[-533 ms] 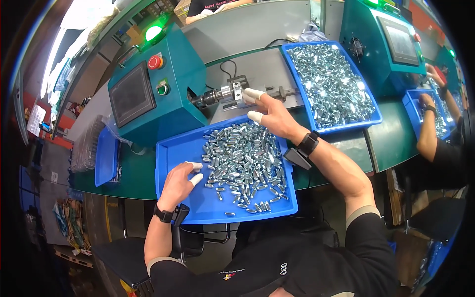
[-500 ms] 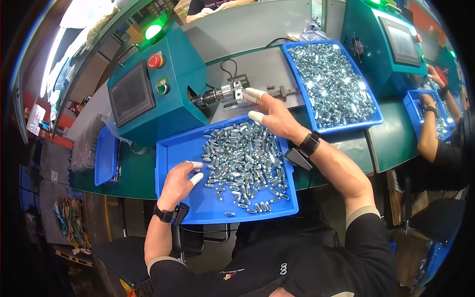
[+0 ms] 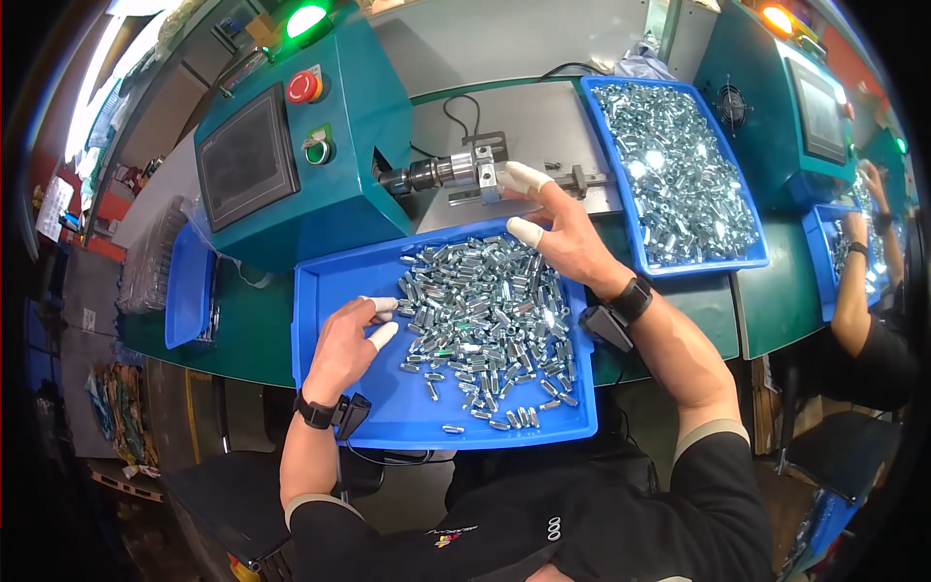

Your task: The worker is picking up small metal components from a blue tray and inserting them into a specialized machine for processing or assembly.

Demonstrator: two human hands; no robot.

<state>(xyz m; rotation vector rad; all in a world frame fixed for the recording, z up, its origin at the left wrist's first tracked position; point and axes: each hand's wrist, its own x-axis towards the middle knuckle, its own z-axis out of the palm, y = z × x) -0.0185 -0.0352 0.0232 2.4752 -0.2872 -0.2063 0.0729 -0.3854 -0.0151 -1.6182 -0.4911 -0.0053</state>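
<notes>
My right hand (image 3: pixel 574 242), wearing pale finger cots, reaches to the metal fixture block (image 3: pixel 487 175) in front of the machine's chuck (image 3: pixel 427 176). Its index finger lies at the block's right side, and the thumb stands apart below; the finger pads are partly hidden. My left hand (image 3: pixel 341 354) rests over the left part of a blue tray (image 3: pixel 339 262), thumb and index finger apart beside a heap of small shiny metal cylinders (image 3: pixel 485 320). Nothing shows between the left fingers.
A teal machine (image 3: pixel 330 204) with a dark screen, red button and green light stands left. A second blue tray (image 3: pixel 754 262) of metal parts lies right. Beyond it are another teal machine (image 3: pixel 766 116) and a co-worker's arm (image 3: pixel 851 291). A blue bin (image 3: pixel 186 291) sits far left.
The view has shifted slightly. My right hand stays at the fixture and my left hand beside the heap. The light on the right-hand machine has turned from green to orange.
</notes>
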